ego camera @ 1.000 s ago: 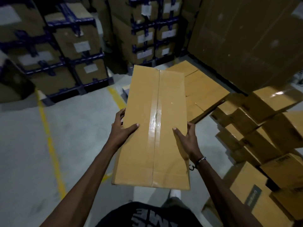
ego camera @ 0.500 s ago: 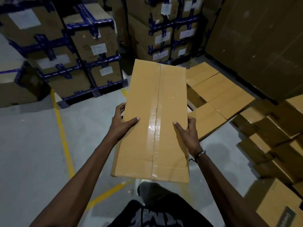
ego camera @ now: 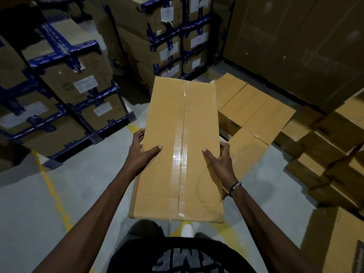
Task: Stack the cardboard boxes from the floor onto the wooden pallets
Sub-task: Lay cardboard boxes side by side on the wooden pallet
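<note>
Both hands grip a long taped cardboard box (ego camera: 178, 150) in the air above the grey floor (ego camera: 39, 203). The left hand (ego camera: 140, 153) clasps its left edge and the right hand (ego camera: 217, 161) its right edge, thumbs lying on top. Just beyond, to the right, a low layer of plain boxes (ego camera: 254, 107) lies flat. Blue-taped cartons (ego camera: 78, 75) stand stacked to the left.

box (ego camera: 177, 146) between hands (ego camera: 140, 154), stacks (ego camera: 74, 75) left
</note>
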### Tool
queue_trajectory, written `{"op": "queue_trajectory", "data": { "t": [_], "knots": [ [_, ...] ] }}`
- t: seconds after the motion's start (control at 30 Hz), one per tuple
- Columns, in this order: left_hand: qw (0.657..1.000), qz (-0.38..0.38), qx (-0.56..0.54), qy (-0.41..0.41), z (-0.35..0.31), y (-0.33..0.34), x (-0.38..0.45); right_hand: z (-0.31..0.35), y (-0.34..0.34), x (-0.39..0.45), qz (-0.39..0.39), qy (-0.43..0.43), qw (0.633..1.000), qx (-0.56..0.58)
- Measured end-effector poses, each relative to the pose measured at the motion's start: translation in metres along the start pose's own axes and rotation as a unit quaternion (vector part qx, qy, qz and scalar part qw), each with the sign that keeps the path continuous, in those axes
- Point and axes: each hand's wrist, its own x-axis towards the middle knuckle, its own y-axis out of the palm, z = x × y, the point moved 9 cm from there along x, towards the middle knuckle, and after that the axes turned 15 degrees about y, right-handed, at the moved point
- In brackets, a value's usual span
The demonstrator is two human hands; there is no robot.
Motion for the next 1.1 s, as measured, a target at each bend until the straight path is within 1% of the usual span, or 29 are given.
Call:
{"op": "queue_trajectory", "data": {
  "t": [0.2, 0.37, 0.47, 0.67, 0.83, 0.9, 1.0, 1.1],
  "knots": [
    [0.998, 0.065, -0.01, 0.026, 0.003, 0.014, 0.091, 0.02, 0.011, 0.044, -0.049, 0.036, 0.998, 0.022],
    [0.991, 0.126, -0.005, 0.041, 0.025, 0.023, 0.18, 0.036, 0.03, 0.078, -0.099, 0.065, 0.991, 0.062],
    [0.983, 0.173, -0.003, 0.063, 0.036, 0.032, 0.238, 0.052, 0.043, 0.095, -0.152, 0.074, 0.983, 0.076],
    [0.96, 0.27, 0.004, 0.079, 0.059, 0.052, 0.329, 0.071, 0.062, 0.126, -0.215, 0.111, 0.966, 0.096],
    [0.941, 0.329, -0.007, 0.085, 0.066, 0.089, 0.38, 0.075, 0.056, 0.163, -0.262, 0.153, 0.948, 0.092],
    [0.935, 0.348, -0.015, 0.069, 0.073, 0.105, 0.395, 0.073, 0.049, 0.178, -0.273, 0.168, 0.943, 0.092],
    [0.926, 0.373, -0.017, 0.061, 0.082, 0.131, 0.414, 0.061, 0.037, 0.208, -0.279, 0.18, 0.939, 0.091],
    [0.923, 0.381, -0.013, 0.048, 0.105, 0.157, 0.432, 0.042, 0.029, 0.241, -0.277, 0.197, 0.937, 0.085]
  ]
}}
